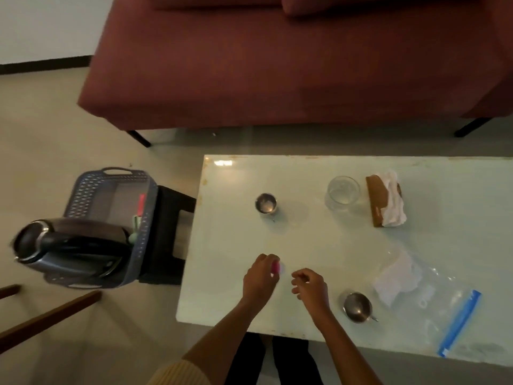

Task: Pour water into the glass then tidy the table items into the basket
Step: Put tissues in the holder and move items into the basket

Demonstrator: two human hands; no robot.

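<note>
My left hand [259, 276] is closed around a small pink object [275, 267] at the near-middle of the white table [236, 307]. Beside it my right hand [309, 284] hovers with loosely curled fingers and holds nothing. A clear glass [342, 193] with water stands at the back of the table. The grey perforated basket [150, 218] sits on a dark stool left of the table; a steel kettle [69, 245] lies in its near end, with a few thin items along its right wall.
On the table are a steel cup [266, 203], a second steel cup [357, 307] near my right hand, a brown holder with white tissue [385, 201], and a clear zip bag [427, 295] with paper inside. A dark red sofa [277, 65] stands beyond the table.
</note>
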